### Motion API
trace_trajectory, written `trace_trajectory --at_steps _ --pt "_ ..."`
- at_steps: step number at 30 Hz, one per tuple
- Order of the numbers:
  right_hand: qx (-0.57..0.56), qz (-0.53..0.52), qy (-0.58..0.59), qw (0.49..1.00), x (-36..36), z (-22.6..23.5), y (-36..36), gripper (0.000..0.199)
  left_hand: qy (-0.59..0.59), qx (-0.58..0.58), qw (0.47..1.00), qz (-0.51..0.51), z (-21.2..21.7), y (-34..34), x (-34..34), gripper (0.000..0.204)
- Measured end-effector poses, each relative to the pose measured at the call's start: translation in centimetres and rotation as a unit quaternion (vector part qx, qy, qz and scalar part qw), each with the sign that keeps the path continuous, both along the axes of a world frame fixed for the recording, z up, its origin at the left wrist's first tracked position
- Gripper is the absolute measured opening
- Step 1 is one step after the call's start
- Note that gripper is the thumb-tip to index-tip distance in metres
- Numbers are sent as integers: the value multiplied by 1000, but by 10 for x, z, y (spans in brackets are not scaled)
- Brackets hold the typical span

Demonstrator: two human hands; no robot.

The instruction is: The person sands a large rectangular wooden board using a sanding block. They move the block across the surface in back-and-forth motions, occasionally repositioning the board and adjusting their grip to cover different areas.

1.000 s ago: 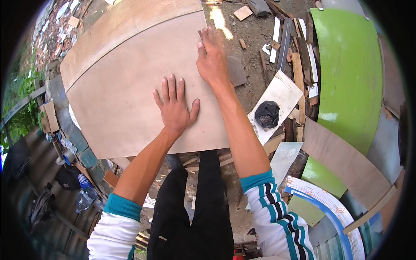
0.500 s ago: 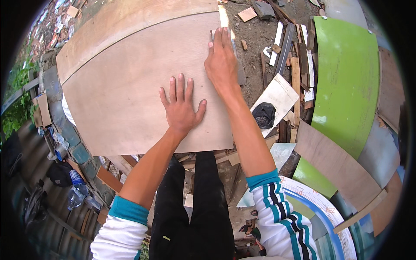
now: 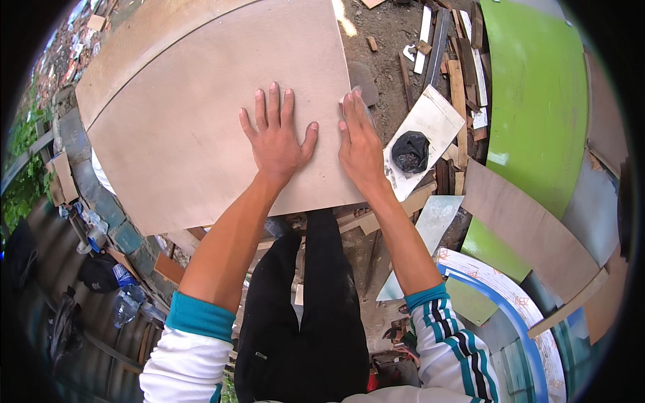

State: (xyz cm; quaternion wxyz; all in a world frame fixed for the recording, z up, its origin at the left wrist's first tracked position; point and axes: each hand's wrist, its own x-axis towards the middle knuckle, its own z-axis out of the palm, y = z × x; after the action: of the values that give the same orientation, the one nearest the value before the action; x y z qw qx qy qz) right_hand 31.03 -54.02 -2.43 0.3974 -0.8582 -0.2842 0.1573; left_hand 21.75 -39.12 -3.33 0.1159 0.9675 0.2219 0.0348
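Observation:
A large sheet of plywood [image 3: 201, 127] lies in front of me, its right edge running away from my body. My left hand [image 3: 279, 141] rests flat on it near the middle right, fingers spread. Along that right edge, my right hand [image 3: 359, 144] has its fingers pressed together over a thin greyish sheet [image 3: 369, 101] that looks like sandpaper. Most of this sheet is hidden under the fingers, and it touches the plywood's edge. My thumb lies on the plywood's top side.
Right of the plywood, a white board [image 3: 437, 117] carries a black plastic bag [image 3: 410, 152]. Beyond it lie wood strips [image 3: 457, 87] and a bright green panel [image 3: 534, 114]. A curved brown board [image 3: 524, 215] sits nearer me. Plastic bottles [image 3: 127, 302] are at the left.
My right hand has slid toward me along the plywood's right edge with the greyish sheet. My left hand stays flat at its spot. The whole view has shifted slightly.

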Motion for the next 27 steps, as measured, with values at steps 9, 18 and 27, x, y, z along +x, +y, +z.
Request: trace_trajectory --at_steps 9,18,27 --pt "-22 -45 -34 998 -64 2 -49 49 -26 18 1000 -2 -6 -4 3 76" --pt "-115 -22 -117 986 -150 6 -89 47 -82 43 996 -16 -7 0 -1 74" --pt "-105 -74 -87 988 -134 2 -85 48 -46 -30 988 -146 -11 27 -38 74"
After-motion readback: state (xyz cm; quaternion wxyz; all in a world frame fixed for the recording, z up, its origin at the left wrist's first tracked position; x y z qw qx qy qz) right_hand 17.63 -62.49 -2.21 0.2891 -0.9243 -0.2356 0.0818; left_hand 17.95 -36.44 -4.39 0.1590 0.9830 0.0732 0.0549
